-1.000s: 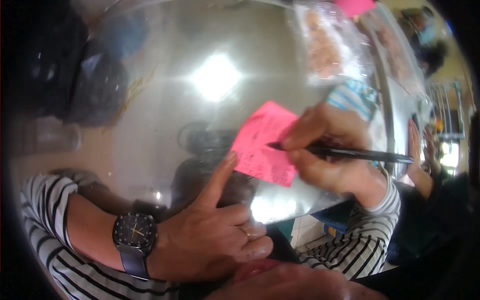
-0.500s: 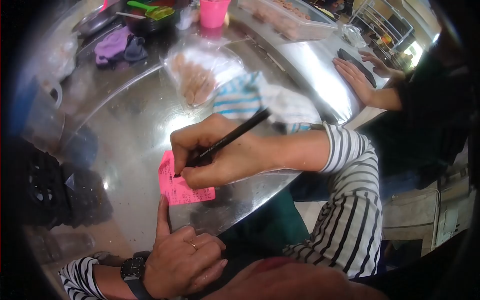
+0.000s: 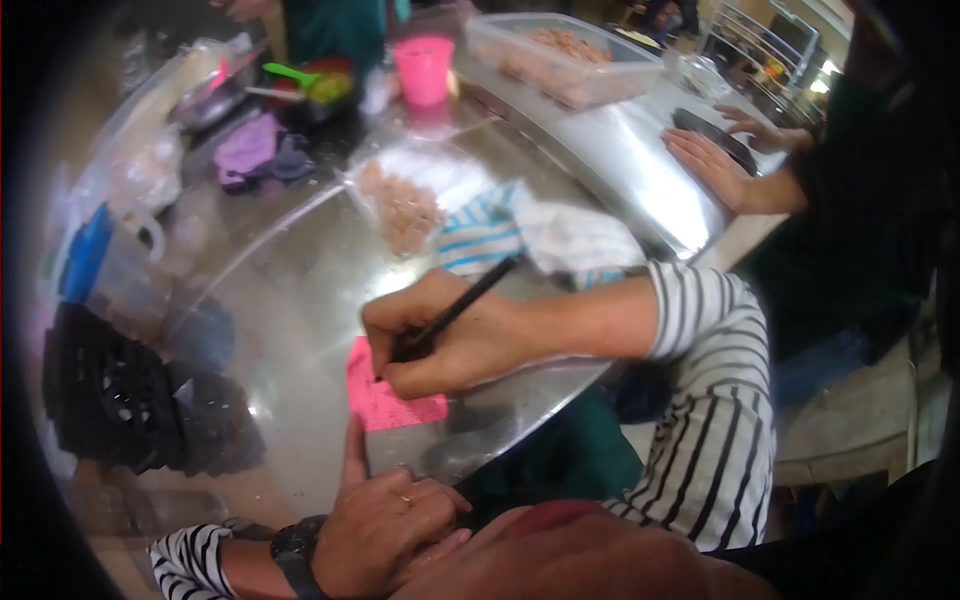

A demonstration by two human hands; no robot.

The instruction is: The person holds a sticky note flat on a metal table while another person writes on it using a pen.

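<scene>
The note (image 3: 398, 412) on the table (image 3: 295, 350), at eight o'clock from the right hand (image 3: 458, 345), looks light, limp and easily slid, best pinned at its seven o'clock corner, where the left hand (image 3: 385, 525), gripping nothing visible, sets a fingertip, while the right pinches the stiff-looking pen (image 3: 476, 293).

pale rack (image 3: 764, 46) beyond shiny table (image 3: 300, 310)

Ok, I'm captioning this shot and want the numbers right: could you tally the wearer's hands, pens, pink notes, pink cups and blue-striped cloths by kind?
Wearer's left hand and right hand: 2
Black pen: 1
Pink note: 1
Pink cup: 1
Blue-striped cloth: 1
Total: 6
</scene>
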